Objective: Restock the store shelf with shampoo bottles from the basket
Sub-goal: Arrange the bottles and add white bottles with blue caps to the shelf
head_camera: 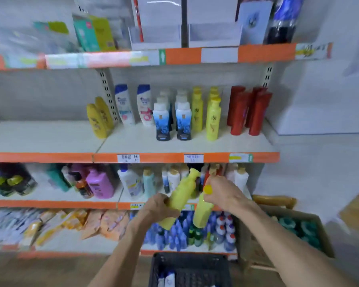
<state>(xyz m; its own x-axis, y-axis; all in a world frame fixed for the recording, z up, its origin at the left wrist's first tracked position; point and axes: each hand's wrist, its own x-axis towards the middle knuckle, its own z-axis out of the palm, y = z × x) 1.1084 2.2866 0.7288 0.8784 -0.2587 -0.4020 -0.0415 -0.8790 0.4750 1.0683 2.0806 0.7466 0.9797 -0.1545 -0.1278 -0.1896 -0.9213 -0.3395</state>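
A person stands before an orange-edged store shelf (174, 157), each hand clamped on a yellow plastic shampoo bottle. The left hand (159, 207) grips one tilted bottle (179, 198) near its base; the right hand (223, 192) wraps the neck of the second (202, 214), which hangs nearly upright. Both are level with a lower tier, above the black plastic basket (190, 266) on the floor. Matching yellow bottles (212, 119) already line the middle tier, so the restock looks well underway (a few white-capped bottles (167, 279) remain in the basket).
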